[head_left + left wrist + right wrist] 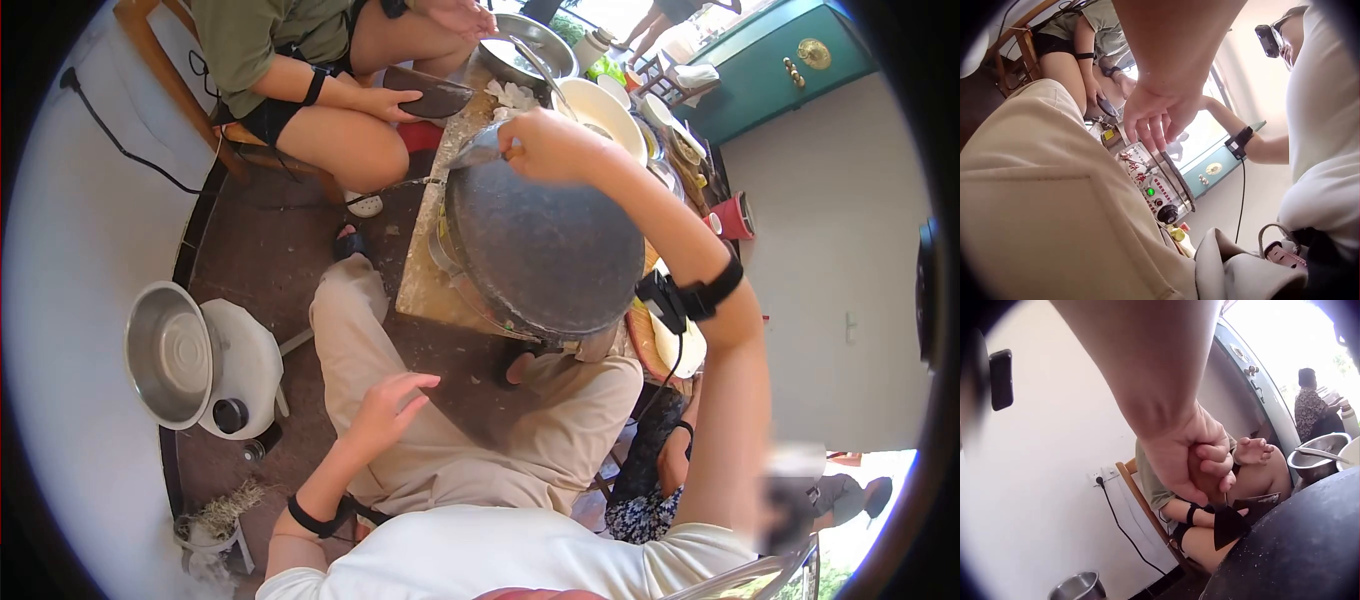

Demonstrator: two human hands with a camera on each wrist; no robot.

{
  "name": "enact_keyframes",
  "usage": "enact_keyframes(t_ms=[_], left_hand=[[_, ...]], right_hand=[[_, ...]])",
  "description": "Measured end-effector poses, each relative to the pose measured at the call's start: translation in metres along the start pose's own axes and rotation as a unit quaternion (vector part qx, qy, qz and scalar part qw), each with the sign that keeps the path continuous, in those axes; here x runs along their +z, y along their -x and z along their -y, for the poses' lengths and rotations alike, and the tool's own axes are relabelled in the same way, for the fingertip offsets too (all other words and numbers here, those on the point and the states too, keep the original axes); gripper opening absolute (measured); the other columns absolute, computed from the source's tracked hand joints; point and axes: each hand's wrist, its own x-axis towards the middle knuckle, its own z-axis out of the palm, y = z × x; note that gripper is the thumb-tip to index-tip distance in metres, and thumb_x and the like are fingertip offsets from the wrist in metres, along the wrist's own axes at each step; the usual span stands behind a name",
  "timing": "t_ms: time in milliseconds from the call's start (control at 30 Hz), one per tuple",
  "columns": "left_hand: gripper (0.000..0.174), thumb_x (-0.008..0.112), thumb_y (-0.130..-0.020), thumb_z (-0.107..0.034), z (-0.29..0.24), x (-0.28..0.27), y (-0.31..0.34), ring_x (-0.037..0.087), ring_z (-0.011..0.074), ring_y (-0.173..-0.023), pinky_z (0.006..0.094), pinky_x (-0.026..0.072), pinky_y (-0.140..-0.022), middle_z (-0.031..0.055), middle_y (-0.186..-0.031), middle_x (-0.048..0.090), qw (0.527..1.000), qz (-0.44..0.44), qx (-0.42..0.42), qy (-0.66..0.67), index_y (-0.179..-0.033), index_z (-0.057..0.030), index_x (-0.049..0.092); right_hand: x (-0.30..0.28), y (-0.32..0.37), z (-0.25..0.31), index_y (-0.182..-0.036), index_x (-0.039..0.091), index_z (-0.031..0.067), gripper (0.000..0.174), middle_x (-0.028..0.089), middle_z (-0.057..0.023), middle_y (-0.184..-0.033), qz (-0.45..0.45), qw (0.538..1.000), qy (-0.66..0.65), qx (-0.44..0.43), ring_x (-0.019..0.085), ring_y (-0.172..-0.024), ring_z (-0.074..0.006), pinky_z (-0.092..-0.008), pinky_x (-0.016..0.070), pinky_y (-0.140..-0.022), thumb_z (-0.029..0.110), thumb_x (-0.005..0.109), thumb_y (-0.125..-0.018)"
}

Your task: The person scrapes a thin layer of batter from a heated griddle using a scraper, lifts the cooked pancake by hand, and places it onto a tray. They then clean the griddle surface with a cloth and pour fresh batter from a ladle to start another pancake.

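A scraper point(1230, 529) with a flared dark blade and a wooden handle is gripped in my right hand point(556, 146). Its blade hangs at the far left rim of a round, dark griddle point(545, 250), overlapping that rim in the head view. Small pale crumbs dot the griddle surface in the right wrist view. My left hand point(388, 408) hovers over my lap with nothing in it, fingers loosely extended, apart from the griddle. In the left wrist view, the griddle's front panel point(1150, 181) shows a lit green button and a black knob beyond that hand.
Across from me a seated person holds a dark, curved flat piece point(430, 95). A cream bowl point(622, 112) and a steel basin point(545, 38) stand behind the griddle on the worn table point(420, 285). At left, a steel bowl point(170, 355) sits by a white stool point(245, 360). A cable crosses the floor.
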Motion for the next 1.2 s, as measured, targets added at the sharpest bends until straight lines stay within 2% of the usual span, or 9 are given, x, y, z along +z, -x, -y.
enact_keyframes(t_ms=[133,167,233,500,667,800,833,933,1200], left_hand=[[0.026,0.057,-0.078,-0.002,-0.008,0.001,0.003,0.057,0.0299,-0.098,0.0352,0.0439,-0.085,0.0130,-0.102,0.062,1.000,0.008,0.000,-0.023,-0.104,-0.0025,0.059],[0.026,0.057,-0.078,-0.002,-0.007,0.001,0.006,0.057,0.0292,-0.098,0.0348,0.0433,-0.086,0.0127,-0.103,0.062,1.000,0.008,-0.006,-0.026,-0.105,-0.0025,0.059],[0.027,0.057,-0.078,-0.001,-0.004,-0.001,0.013,0.057,0.0277,-0.099,0.0339,0.0422,-0.088,0.0121,-0.104,0.062,0.999,0.005,-0.015,-0.031,-0.105,-0.0025,0.059],[0.028,0.057,-0.078,-0.001,0.001,0.003,0.012,0.057,0.0295,-0.099,0.0345,0.0431,-0.086,0.0132,-0.102,0.062,0.999,0.015,-0.039,-0.015,-0.106,-0.0033,0.059],[0.027,0.057,-0.077,0.000,-0.010,0.013,0.001,0.057,0.0294,-0.097,0.0345,0.0437,-0.085,0.0123,-0.100,0.062,0.999,0.043,0.014,-0.019,-0.104,-0.0034,0.060],[0.027,0.058,-0.077,0.000,-0.021,0.024,-0.003,0.057,0.0290,-0.096,0.0348,0.0443,-0.083,0.0117,-0.099,0.062,0.996,0.063,0.049,-0.040,-0.103,-0.0035,0.060],[0.027,0.058,-0.077,0.000,-0.023,0.026,-0.004,0.057,0.0289,-0.095,0.0350,0.0444,-0.083,0.0116,-0.099,0.062,0.995,0.064,0.058,-0.043,-0.103,-0.0036,0.060],[0.027,0.057,-0.077,0.002,-0.034,0.032,-0.004,0.058,0.0280,-0.095,0.0339,0.0443,-0.084,0.0116,-0.099,0.063,0.990,0.075,0.092,-0.077,-0.104,-0.0032,0.060],[0.027,0.058,-0.077,-0.001,-0.047,0.053,0.016,0.058,0.0284,-0.094,0.0353,0.0451,-0.081,0.0112,-0.100,0.063,0.988,0.056,0.091,-0.108,-0.104,-0.0049,0.060]], right_hand=[[0.019,-0.033,-0.123,-0.074,0.065,-0.0013,0.018,0.064,-0.0174,-0.072,-0.028,0.986,0.095,0.132,0.063,-0.067,-0.0309,-0.0378,0.0505,-0.061,0.012,0.055,-0.068],[0.016,-0.019,-0.129,-0.071,0.064,-0.0027,0.018,0.062,-0.0169,-0.065,-0.016,0.962,0.013,0.272,0.063,-0.061,-0.0272,-0.0367,0.0501,-0.058,0.012,0.055,-0.069],[0.017,0.004,-0.155,-0.070,0.063,-0.0044,0.018,0.061,-0.0148,-0.060,-0.007,0.936,-0.018,0.352,0.062,-0.056,-0.0232,-0.0355,0.0496,-0.054,0.011,0.054,-0.069],[0.044,0.166,-0.146,-0.081,0.060,-0.0012,0.017,0.057,-0.0080,-0.059,-0.044,0.892,-0.160,0.421,0.055,-0.047,-0.0150,-0.0299,0.0436,-0.042,0.013,0.055,-0.074],[0.087,0.278,-0.107,-0.090,0.062,0.0000,0.020,0.059,-0.0078,-0.063,-0.044,0.897,-0.205,0.389,0.056,-0.050,-0.0129,-0.0271,0.0443,-0.044,0.013,0.058,-0.075],[0.044,0.294,-0.080,-0.092,0.064,0.0000,0.023,0.059,-0.0070,-0.063,0.063,0.864,-0.307,0.393,0.054,-0.048,-0.0105,-0.0239,0.0414,-0.041,0.013,0.061,-0.073],[0.039,0.286,-0.083,-0.089,0.065,0.0004,0.022,0.060,-0.0069,-0.064,0.005,0.895,-0.273,0.353,0.054,-0.047,-0.0085,-0.0242,0.0420,-0.040,0.015,0.062,-0.073],[0.050,0.234,-0.091,-0.096,0.063,0.0014,0.029,0.066,-0.0152,-0.086,-0.164,0.932,-0.132,0.295,0.062,-0.084,-0.0301,-0.0363,0.0466,-0.079,0.018,0.064,-0.072],[0.085,0.061,-0.042,-0.079,0.065,0.0050,0.014,0.064,-0.0157,-0.079,-0.274,0.949,-0.124,0.091,0.062,-0.078,-0.0333,-0.0399,0.0492,-0.071,0.016,0.063,-0.071]])
